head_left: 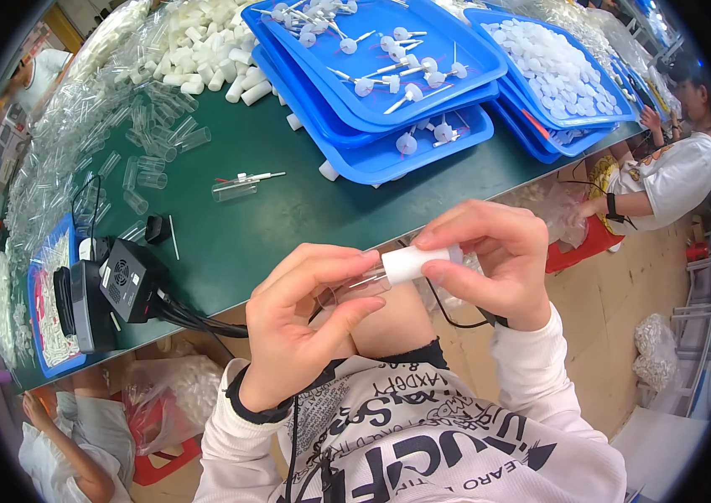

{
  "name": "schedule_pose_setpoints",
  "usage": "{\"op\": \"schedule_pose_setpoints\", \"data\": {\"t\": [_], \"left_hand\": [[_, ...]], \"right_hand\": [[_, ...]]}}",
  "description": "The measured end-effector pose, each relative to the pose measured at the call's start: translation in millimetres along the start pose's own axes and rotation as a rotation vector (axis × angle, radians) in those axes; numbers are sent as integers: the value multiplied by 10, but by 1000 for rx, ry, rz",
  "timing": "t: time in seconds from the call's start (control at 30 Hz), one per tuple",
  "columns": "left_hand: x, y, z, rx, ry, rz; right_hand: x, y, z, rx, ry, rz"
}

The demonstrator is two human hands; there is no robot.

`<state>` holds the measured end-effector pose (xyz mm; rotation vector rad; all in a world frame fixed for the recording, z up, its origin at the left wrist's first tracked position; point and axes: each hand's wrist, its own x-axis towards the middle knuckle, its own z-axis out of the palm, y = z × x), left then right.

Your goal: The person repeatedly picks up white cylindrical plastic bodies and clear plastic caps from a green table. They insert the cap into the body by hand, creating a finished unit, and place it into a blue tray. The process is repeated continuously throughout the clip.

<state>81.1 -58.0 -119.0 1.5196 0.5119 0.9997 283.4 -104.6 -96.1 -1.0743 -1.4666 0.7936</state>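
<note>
Between my two hands, over my lap, lies a clear plastic tube [365, 287] with a white cylindrical sleeve [404, 265] on its right end. My left hand [305, 306] is closed round the clear part, thumb below and fingers above. A thin white stick shows inside the tube. My right hand [494, 260] pinches the white sleeve between thumb and fingers; a paler, translucent end shows past it. On the green table ahead, another clear tube [235, 192] lies with a thin white stick part [256, 178] against it.
Stacked blue trays [355, 92] hold white discs on sticks; a right-hand blue tray [506, 29] holds white discs. White cylinders [204, 50] and clear tubes [151, 163] are piled at the left. A black box with cables [131, 281] stands near the table edge. People sit at both sides.
</note>
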Motion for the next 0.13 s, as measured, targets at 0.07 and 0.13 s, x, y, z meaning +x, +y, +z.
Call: {"op": "schedule_pose_setpoints", "data": {"t": [0.07,0.13], "left_hand": [[-7,2,7,12,15,-6],[-1,-11,2,15,7,8]], "right_hand": [[2,10,-4,20,-4,-38],[-3,51,9,71,-11,-28]]}}
